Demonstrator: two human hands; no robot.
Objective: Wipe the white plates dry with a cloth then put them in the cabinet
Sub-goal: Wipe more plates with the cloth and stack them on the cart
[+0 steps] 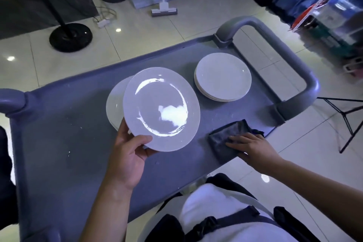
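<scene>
My left hand [128, 158] grips a white plate [161, 109] by its near rim, thumb on top, and holds it tilted above the grey cart top [64, 135]. Another white plate [115, 106] lies on the cart, partly hidden behind the held one. A stack of white plates [223, 76] sits further right on the cart. A dark folded cloth [228, 139] lies near the cart's right front edge, and my right hand [250, 148] rests on it with fingers laid over its near part. No cabinet is in view.
The cart has a thick grey handle loop [279, 45] on its right end and a corner post [11, 100] at the left. On the tiled floor stand a round black stand base [70, 36], a mop [164, 9], a black wire stand [345, 116] and shelving [337, 15].
</scene>
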